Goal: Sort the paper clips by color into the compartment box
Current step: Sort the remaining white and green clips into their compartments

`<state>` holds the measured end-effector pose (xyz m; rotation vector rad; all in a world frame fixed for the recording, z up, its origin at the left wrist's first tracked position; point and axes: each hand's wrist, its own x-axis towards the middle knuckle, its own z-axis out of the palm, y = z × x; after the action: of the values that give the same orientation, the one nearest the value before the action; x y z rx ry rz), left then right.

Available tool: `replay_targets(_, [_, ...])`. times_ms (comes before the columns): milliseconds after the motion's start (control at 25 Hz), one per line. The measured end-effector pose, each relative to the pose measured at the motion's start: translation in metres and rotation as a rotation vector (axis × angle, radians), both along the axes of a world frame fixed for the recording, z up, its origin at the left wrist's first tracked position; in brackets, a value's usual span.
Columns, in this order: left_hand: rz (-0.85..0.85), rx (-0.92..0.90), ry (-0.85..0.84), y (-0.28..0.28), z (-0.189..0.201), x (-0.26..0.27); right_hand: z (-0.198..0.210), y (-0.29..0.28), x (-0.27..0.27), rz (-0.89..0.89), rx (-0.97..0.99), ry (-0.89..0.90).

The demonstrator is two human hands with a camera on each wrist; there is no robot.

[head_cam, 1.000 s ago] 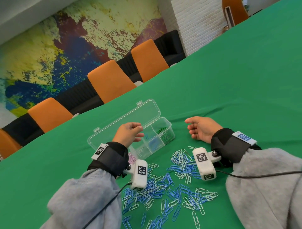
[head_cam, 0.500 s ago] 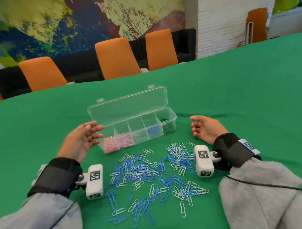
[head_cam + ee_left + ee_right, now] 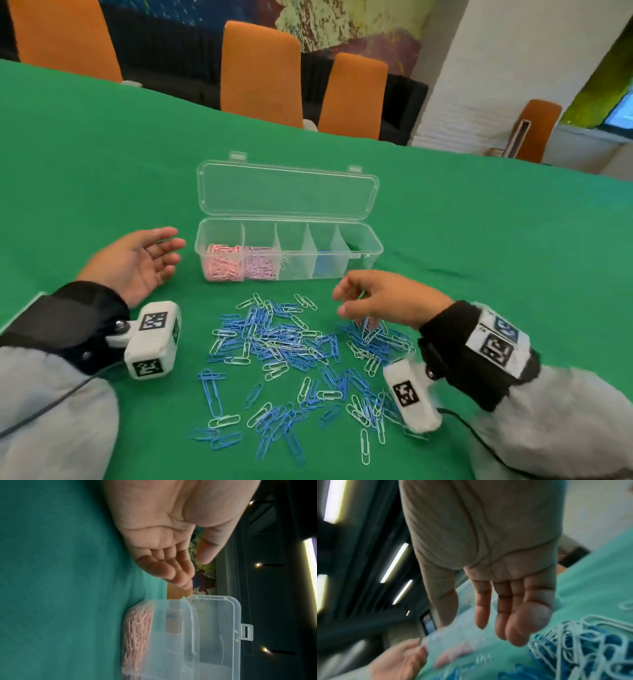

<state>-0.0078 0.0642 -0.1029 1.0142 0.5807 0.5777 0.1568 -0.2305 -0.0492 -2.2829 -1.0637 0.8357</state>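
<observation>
Right wrist view is motion-blurred; box [image 3: 289, 251] contents past the pink clips [image 3: 224, 263] are hard to read through the plastic. Box sits mid-table [image 3: 479, 257], long axis left-right, lid open toward the far side. Loose blue and white clips [image 3: 291, 353] lie in front of it. Left hand [image 3: 137, 263] rests beside the box's left end, fingers relaxed, holding nothing. Right hand [image 3: 383, 299] hovers over the pile, fingers loosely spread and pointing down, empty.

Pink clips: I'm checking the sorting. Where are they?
Head view: the pink clips fill the leftmost compartment of the open box, beside the left hand.
</observation>
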Motion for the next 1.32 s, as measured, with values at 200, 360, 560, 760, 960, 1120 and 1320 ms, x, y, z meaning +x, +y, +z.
replay_targets(200, [-0.032, -0.029, 0.05, 0.004, -0.008, 0.003, -0.001, 0.024, -0.024, 0.248, -0.49, -0.49])
replay_targets(360, [-0.03, -0.039, 0.036, 0.004, -0.01, 0.003, -0.005, 0.028, -0.03, 0.23, -0.459, -0.392])
replay_targets(560, [-0.032, -0.027, 0.036, 0.002, -0.011, 0.003, -0.011, 0.024, -0.04, 0.245, -0.358, -0.374])
replay_targets(760, [-0.028, -0.028, 0.028, 0.003, -0.011, 0.002, -0.016, 0.019, -0.043, 0.266, -0.328, -0.4])
replay_targets(960, [-0.029, -0.019, 0.033, 0.002, -0.011, 0.003, -0.016, 0.013, -0.031, 0.193, -0.29, -0.328])
replay_targets(1120, [-0.031, -0.016, 0.031, 0.002, -0.011, 0.003, -0.01, 0.008, -0.016, 0.065, -0.133, -0.039])
replay_targets(1320, [-0.034, -0.017, 0.022, 0.002, -0.013, 0.003, 0.011, 0.012, 0.012, -0.142, 0.26, 0.273])
